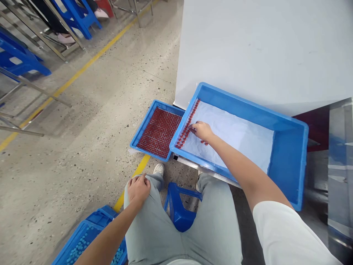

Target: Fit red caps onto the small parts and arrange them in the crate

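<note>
R hand (202, 129) is at the left end of the big blue tray (253, 104), fingers bent down over small red pieces (194, 110); can't tell if the fingertips grip one or just touch. Those pcs lie in a narrow strip along the tray's left edge, on a white sheet (242, 136), the strip wider twd the near corner. A few loose red pcs (204, 142) sit on the sheet just below the hand, apart from the strip. Rest of the sheet is bare; it stops short of the tray's right end.

Smaller blue tray (142, 124) is right beside, on the left, packed w/ rows of similar red pcs. White table (256, 48) is beyond the big tray.

L hand (139, 189) rests on the L knee, palm down, fingers loosely bent, w/ nothing visible in it. Blue stool (179, 213) shows btwn the legs. Blue crate (103, 213) w/ light-blue pcs is at lower left, partly behind the L forearm. Yellow line (91, 60) crosses the floor; more blue stools (77, 16) top left, nr co-workers' feet
</note>
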`<state>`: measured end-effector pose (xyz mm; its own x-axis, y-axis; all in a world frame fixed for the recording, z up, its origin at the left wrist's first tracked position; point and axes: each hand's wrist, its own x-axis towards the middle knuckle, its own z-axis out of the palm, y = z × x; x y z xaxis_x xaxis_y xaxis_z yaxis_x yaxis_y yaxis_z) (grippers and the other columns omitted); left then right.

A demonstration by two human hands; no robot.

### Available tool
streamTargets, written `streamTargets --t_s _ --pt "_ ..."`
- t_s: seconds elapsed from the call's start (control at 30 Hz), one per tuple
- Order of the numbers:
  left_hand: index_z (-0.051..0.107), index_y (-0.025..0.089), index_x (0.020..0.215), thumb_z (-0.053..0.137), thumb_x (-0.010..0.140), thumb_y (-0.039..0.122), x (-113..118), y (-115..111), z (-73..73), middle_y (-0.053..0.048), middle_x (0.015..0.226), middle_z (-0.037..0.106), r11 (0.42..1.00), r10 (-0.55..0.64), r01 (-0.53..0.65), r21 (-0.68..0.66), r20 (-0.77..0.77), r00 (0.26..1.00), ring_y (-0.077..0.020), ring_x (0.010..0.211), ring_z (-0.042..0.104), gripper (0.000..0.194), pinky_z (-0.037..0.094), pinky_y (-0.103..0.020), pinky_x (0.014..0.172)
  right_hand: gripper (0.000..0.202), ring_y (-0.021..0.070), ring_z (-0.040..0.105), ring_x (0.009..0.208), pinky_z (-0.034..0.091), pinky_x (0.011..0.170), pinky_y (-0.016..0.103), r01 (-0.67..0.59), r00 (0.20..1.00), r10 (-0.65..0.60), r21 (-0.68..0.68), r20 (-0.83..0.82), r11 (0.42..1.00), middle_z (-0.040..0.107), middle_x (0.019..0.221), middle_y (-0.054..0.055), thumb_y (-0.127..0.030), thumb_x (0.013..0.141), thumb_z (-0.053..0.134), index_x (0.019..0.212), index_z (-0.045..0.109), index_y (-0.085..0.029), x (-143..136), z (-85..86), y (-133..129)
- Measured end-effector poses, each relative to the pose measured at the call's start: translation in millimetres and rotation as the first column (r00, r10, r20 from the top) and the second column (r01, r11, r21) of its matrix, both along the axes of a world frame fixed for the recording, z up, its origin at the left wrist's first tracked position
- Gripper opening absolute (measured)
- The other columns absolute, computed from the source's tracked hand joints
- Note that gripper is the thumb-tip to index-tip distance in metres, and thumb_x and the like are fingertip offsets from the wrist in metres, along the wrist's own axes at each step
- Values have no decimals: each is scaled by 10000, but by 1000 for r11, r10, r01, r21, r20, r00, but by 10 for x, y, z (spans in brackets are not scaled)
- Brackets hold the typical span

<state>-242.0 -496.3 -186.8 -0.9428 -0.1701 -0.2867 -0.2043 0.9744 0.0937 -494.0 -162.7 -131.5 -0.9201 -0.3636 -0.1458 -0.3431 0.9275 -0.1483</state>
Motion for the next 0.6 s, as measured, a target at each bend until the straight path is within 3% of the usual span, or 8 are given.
streamTargets --t_s 0.3,0.47,0.6 --pt "632 211 1180 395 844 299 7 0 -7 -107 1072 681 1000 0 0 8 -17 1000 -256 1107 542 420 280 -400 1040 291 196 602 896 435 754 278 18 1000 -19 -37 -11 999 660 960 64 -360 873 530 1125 659 -291 6 20 28" --pt "630 214 1180 401 846 301 4 4 -1 -99 1082 682 1000 3 -3 -4 -1 1000 -250 1121 538 414 277 -396 1046 303 196 608 946 451 806 293 185 983 -185 -129 13 974 684 997 31 -311 832 569 1125 639 -279 -20 -7 134" --pt "633 215 1168 403 847 300 4 5 2 -97 1087 682 1000 3 -3 -3 -7 1000 -248 1121 535 404 281 -395 1043 296 176 641 898 472 779 279 229 973 -222 -136 61 964 707 1020 16 -278 815 591 1106 637 -255 -57 -118 136"
